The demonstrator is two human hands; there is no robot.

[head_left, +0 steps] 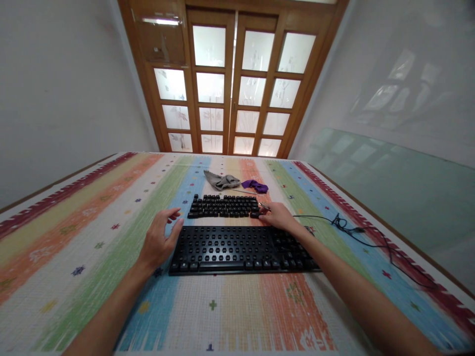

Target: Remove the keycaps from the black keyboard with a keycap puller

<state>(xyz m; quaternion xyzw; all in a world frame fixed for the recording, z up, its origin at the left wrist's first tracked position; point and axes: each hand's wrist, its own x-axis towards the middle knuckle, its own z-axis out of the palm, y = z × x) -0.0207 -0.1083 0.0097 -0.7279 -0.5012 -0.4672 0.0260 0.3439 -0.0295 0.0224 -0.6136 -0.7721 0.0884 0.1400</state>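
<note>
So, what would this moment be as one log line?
left hand: open, beside keyboard | right hand: gripping thin object near loose keys | behind keys: grey cloth, purple cloth

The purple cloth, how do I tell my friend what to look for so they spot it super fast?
On the striped tablecloth, look past the black keyboard and the rows of black keys beyond it, toward the glass doors. Two crumpled cloths lie there. The purple cloth is the smaller, right-hand one; its neighbour, the grey cloth, is bigger and duller.
</note>
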